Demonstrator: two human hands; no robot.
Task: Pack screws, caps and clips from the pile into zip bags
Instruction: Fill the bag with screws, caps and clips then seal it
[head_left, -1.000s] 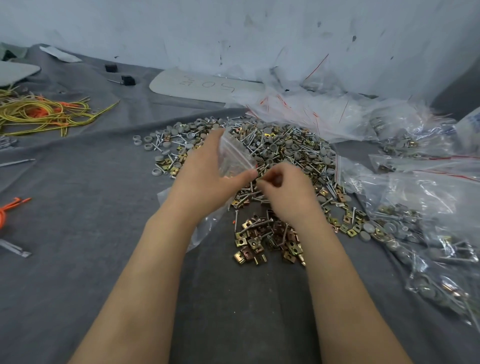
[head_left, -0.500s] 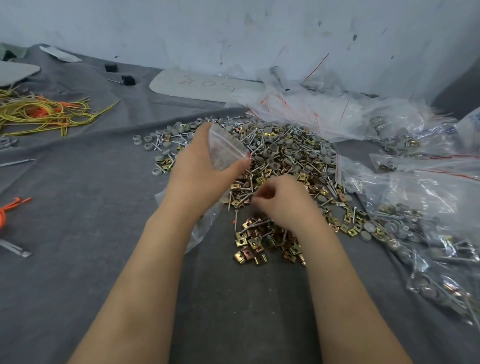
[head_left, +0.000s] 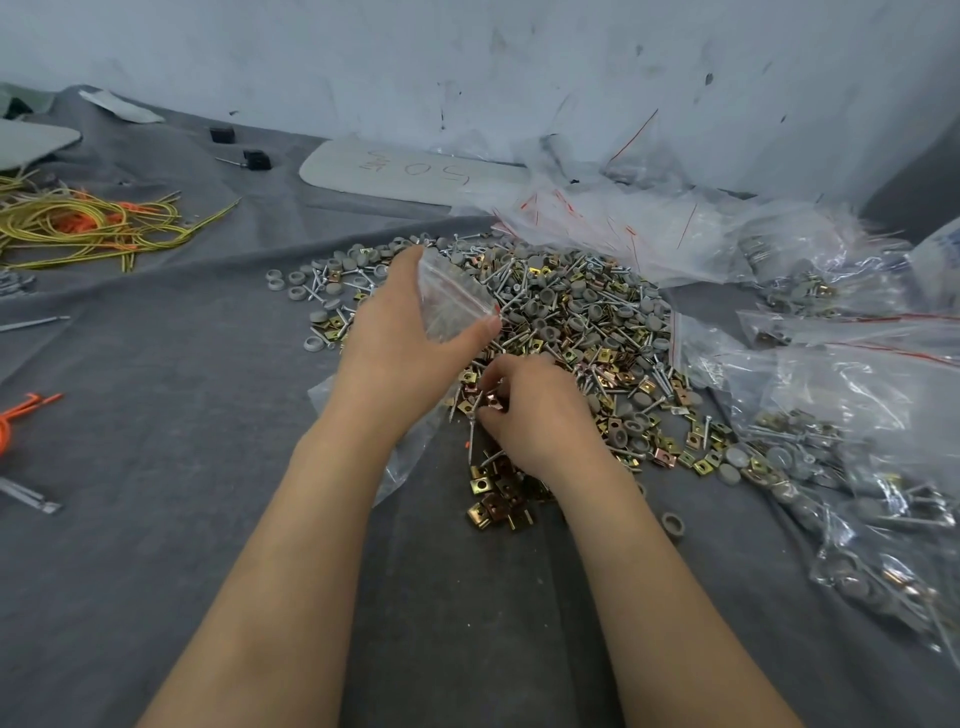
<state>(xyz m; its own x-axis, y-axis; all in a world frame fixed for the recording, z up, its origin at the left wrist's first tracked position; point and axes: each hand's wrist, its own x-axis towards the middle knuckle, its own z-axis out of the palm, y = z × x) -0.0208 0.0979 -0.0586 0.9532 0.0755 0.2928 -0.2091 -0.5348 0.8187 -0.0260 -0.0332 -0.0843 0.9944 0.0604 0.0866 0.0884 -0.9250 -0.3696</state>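
Your left hand grips a zip bag by its mouth, thumb on one side and fingers on the other, holding it up over the left part of the pile. Your right hand is curled low at the pile's near edge, fingertips pinching what looks like a clip. A screw hangs just below; I cannot tell whether you have it too.

The likeliest slip is in the carry. The bag's mouth sits above and left of where you are picking, so a loose pinch could drop the parts back among the screws and caps.

The bag is held by one hand alone, so its thin mouth could sag shut as you reach it, and the parts would then bounce off the rim.

Screw points may snag or pierce the film if pushed in tip first.

Your right forearm lies close to the near clips and a stray cap on the counter; a sweep there could scatter them.

Clear plastic lies under your left wrist and could drag.
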